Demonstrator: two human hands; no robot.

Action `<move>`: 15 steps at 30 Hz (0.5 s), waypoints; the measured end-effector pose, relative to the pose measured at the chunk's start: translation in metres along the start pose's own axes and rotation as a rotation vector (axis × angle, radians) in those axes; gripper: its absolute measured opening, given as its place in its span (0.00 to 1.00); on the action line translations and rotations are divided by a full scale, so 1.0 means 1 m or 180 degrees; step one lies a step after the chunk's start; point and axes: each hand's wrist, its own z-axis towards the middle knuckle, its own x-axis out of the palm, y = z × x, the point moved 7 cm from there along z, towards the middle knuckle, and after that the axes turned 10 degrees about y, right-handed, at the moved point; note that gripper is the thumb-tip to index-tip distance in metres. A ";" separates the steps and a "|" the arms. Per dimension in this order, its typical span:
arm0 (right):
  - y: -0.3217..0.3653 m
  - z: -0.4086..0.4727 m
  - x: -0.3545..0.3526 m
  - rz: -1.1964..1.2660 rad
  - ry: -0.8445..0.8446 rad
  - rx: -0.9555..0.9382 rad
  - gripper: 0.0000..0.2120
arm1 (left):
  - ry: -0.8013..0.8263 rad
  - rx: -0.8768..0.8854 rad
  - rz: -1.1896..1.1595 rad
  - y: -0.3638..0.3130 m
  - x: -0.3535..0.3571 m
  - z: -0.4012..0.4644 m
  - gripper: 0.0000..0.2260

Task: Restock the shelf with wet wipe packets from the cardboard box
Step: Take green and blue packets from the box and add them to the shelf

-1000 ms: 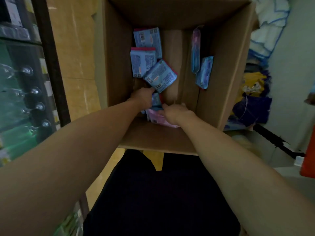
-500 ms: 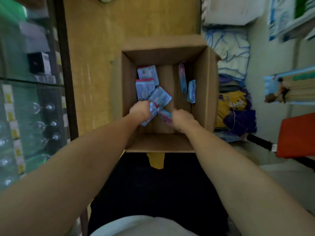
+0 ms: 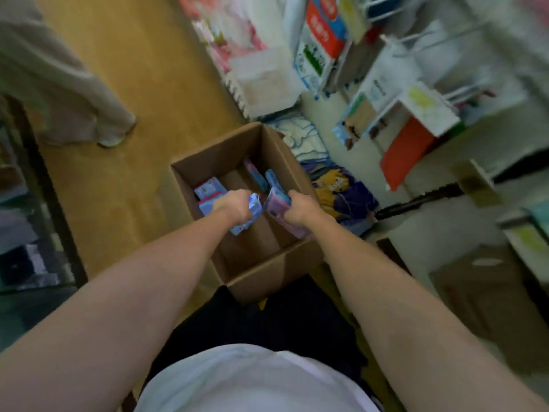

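Observation:
An open cardboard box [image 3: 261, 270] stands on the floor in front of me. My left hand [image 3: 234, 205] grips a blue wet wipe packet [image 3: 251, 214] above the box's inside. My right hand [image 3: 301, 209] grips a pink and purple wet wipe packet [image 3: 279, 208] beside it. More blue packets [image 3: 208, 187] lie at the box's far left, and two stand on edge against the right wall [image 3: 257, 173]. The frame is blurred by head motion.
Shelves [image 3: 445, 108] with stacked goods and boxes run along the right. Bagged goods [image 3: 341, 191] lie on the floor beside the box. A person's trouser leg and shoe [image 3: 89, 114] stand at the upper left on the yellow floor. A glass cabinet [image 3: 26, 233] lines the left edge.
Both hands have risen from the box's bottom, each holding a packet. My head has lifted and turned right, so the box looks smaller and the shelves have come into view.

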 end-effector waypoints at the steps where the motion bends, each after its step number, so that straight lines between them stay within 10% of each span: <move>1: -0.009 -0.015 -0.002 0.0185 -0.0115 0.0085 0.24 | -0.0010 0.0091 0.0064 -0.009 0.000 -0.005 0.20; 15: -0.167 -0.263 -0.001 0.1631 -0.1296 0.0932 0.27 | -0.0104 0.1738 0.1458 -0.245 0.032 -0.148 0.22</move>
